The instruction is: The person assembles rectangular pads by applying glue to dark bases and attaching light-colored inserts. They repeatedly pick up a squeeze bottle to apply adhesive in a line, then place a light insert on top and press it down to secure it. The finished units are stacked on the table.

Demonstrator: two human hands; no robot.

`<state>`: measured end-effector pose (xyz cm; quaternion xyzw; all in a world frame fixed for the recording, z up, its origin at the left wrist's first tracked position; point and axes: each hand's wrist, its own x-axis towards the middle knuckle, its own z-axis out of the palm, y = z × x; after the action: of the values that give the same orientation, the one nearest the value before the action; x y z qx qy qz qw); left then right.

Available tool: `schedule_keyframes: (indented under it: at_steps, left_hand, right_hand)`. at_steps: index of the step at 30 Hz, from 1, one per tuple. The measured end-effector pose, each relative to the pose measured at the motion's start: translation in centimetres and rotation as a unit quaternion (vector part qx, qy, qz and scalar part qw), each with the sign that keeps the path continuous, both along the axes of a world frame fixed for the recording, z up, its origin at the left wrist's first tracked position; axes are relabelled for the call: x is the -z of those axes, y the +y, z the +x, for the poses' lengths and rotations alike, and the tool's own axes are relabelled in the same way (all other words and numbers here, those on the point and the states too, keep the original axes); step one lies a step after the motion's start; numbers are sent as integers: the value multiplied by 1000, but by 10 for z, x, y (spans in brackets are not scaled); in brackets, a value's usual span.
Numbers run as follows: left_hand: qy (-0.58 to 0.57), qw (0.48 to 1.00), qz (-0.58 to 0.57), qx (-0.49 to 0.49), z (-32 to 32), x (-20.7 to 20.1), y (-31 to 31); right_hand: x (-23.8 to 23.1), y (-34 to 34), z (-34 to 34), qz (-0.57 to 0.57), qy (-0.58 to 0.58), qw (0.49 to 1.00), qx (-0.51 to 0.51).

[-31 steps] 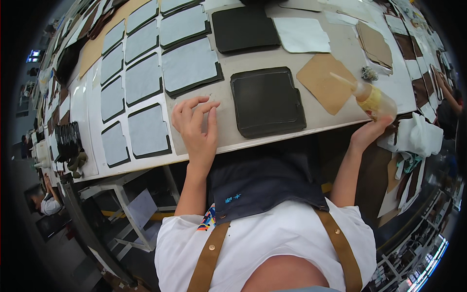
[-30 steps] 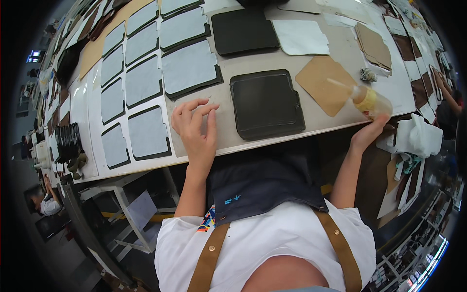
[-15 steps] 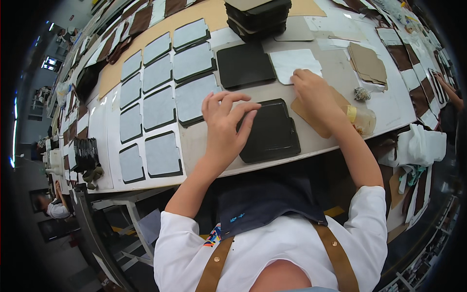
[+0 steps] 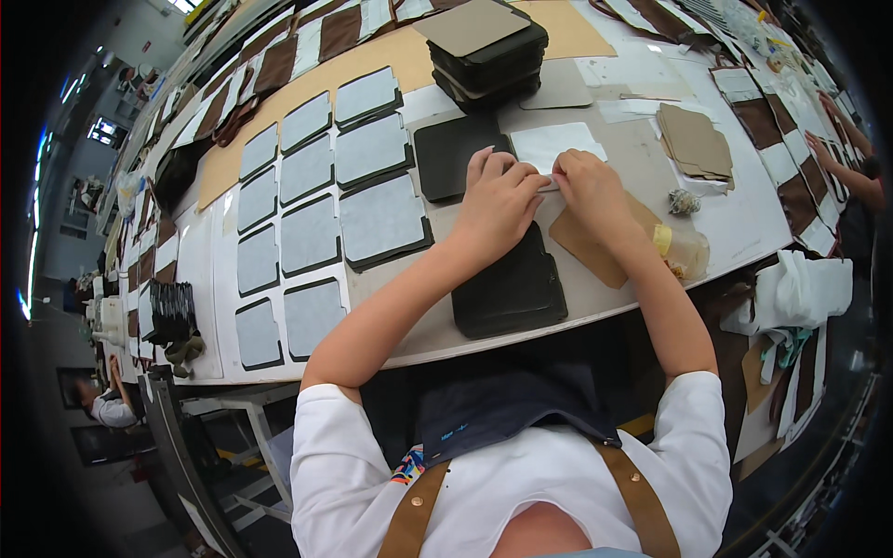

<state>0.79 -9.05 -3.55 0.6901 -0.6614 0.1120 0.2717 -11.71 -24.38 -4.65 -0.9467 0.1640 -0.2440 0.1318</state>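
A white sheet (image 4: 558,139), perhaps a stack of several, lies on the table beyond my hands. My right hand (image 4: 593,193) is closed at its near edge, thumb and fingers pinched together. Right beside it, my left hand (image 4: 498,203) has its fingertips drawn together at the same edge; the exact contact is hidden by the fingers. Under my left wrist lies a dark panel with a notched side (image 4: 510,296). Another black panel (image 4: 442,156) lies to the left of the white sheet, partly covered by my left hand.
Rows of grey-faced panels with black edges (image 4: 312,232) cover the left. A tall black stack (image 4: 488,65) stands at the back. To the right are a tan card (image 4: 586,244), a clear jar (image 4: 686,253), a scrubber-like metallic ball (image 4: 684,202) and brown cards (image 4: 696,141).
My left hand has moved right, from above the near dark panel to beside my right hand. The right hand stays at the sheet's near edge. The view has shifted slightly.
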Motion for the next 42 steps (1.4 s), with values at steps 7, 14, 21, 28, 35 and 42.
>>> schedule_keyframes:
  at_steps: [7,14,21,28,35,42]
  left_hand:
    - [-84,996,1,-22,9,14,-11]
    - [-130,990,32,-45,12,14,-10]
    - [-137,988,61,-43,10,11,-12]
    - [-104,992,61,-38,13,14,-14]
    - [-66,995,67,-34,13,12,-14]
    - [8,998,47,-30,12,12,-16]
  right_hand:
    - [-2,-1,0,34,7,999,11]
    - [-4,-1,4,79,-10,996,34]
    - [-7,-6,4,126,11,991,45]
    - [-1,-4,4,76,-1,997,24]
    - [1,-2,6,102,-11,993,64]
    - [-3,1,8,95,-2,993,77]
